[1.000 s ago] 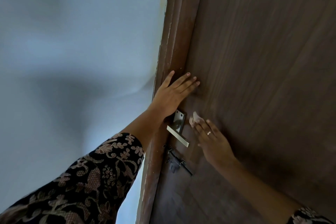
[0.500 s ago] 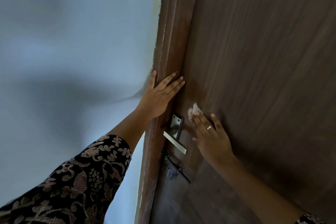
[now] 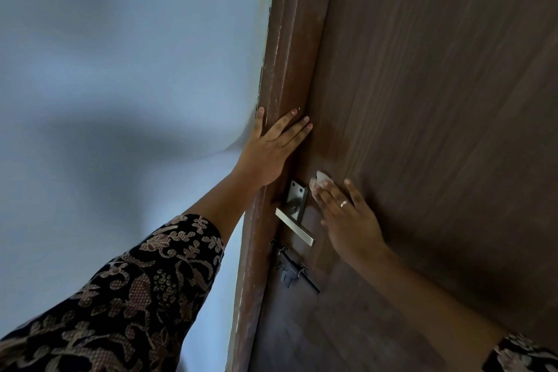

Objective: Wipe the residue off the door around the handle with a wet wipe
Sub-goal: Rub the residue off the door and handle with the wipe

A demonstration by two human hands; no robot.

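Head view: right hand (image 3: pixel 347 220) hides most of wet wipe (image 3: pixel 322 177).

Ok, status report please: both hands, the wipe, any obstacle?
Left hand flat on wood above handle. Right hand presses wet wipe beside handle. Latch below, clear.

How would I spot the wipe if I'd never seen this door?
Find the brown wooden door, then its silver lever handle. Beside the plate, the right hand presses a small wipe flat: the only white thing on the wood.
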